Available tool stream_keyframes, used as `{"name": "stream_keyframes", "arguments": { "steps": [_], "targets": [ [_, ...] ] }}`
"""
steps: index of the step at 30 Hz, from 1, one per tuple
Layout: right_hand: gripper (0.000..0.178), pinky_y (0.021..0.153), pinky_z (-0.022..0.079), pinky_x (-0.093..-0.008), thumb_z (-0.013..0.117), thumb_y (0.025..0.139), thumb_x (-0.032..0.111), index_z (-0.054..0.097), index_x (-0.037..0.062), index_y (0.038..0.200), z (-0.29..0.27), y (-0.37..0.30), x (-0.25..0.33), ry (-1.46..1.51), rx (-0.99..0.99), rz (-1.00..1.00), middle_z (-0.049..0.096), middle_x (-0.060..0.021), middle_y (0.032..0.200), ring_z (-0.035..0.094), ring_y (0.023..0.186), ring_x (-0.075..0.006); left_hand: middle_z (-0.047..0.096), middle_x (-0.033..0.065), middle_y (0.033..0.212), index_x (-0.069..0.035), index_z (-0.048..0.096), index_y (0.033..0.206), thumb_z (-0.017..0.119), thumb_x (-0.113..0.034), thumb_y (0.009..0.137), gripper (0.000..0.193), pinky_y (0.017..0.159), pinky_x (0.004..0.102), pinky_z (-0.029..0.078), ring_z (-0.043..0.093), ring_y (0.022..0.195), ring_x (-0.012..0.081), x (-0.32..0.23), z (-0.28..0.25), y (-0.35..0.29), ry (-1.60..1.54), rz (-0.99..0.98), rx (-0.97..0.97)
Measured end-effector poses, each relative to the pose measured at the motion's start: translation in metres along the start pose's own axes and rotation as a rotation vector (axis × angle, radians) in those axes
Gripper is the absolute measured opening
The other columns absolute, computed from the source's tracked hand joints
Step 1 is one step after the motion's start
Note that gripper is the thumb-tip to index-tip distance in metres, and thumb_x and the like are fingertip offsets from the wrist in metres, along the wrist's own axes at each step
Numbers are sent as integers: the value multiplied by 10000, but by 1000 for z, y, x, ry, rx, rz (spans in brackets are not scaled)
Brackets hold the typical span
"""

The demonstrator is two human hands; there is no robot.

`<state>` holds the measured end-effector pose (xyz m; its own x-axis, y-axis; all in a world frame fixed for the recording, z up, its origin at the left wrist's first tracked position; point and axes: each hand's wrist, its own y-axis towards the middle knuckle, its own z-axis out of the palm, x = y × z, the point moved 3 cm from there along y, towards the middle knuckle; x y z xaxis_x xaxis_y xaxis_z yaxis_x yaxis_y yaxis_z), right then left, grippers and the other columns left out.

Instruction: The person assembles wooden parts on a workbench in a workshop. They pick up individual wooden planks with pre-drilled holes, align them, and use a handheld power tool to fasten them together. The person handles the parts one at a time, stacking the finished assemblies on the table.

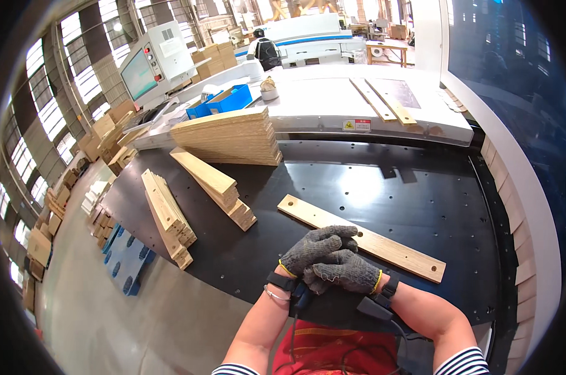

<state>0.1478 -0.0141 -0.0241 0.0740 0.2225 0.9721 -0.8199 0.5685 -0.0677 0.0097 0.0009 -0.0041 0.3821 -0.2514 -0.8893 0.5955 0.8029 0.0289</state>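
My left hand and my right hand both wear dark grey knit gloves with yellow cuffs. They meet in front of me, one overlapping the other. The left's fingers stretch rightward above the near side of a drilled wooden slat; whether they touch it I cannot tell. Below them, the right hand's fingers are curled toward the left hand, and anything inside is hidden. The slat lies slantwise on a black perforated table, with round holes near its ends and middle.
Left on the table are a stack of drilled slats, a second slat stack and a tall board stack. Behind stand blue bins, two slats on a white machine bed, a control screen and a distant person.
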Motion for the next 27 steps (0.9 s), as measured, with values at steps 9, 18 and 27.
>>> {"name": "stream_keyframes", "arguments": {
  "steps": [9, 18, 27],
  "targets": [
    [290, 866, 593, -326, 691, 1048, 297, 770, 45, 1167, 0, -1, 2, 62, 7, -7, 774, -50, 1060, 719, 957, -148, 685, 148, 1291, -16, 569, 1481, 725, -371, 1005, 614, 1063, 390, 540, 655, 1222, 237, -1, -2, 3, 58, 29, -20],
    [277, 766, 576, -307, 692, 1030, 261, 754, 1, 1104, 13, -8, 22, 73, -58, 12, 752, -69, 962, 700, 830, -155, 702, 89, 1269, -1, 636, 1398, 668, -261, 1055, 432, 1014, 338, 543, 645, 1147, 155, 2, -8, 9, 203, 99, -36],
    [296, 765, 625, -369, 693, 1023, 226, 722, -41, 1148, 18, -7, 21, 114, -72, 23, 762, -139, 993, 744, 841, -239, 714, 91, 1237, -8, 645, 1377, 677, -205, 1046, 386, 1008, 309, 564, 670, 1130, 150, 7, -10, 6, 73, 143, -71]
  ]
}}
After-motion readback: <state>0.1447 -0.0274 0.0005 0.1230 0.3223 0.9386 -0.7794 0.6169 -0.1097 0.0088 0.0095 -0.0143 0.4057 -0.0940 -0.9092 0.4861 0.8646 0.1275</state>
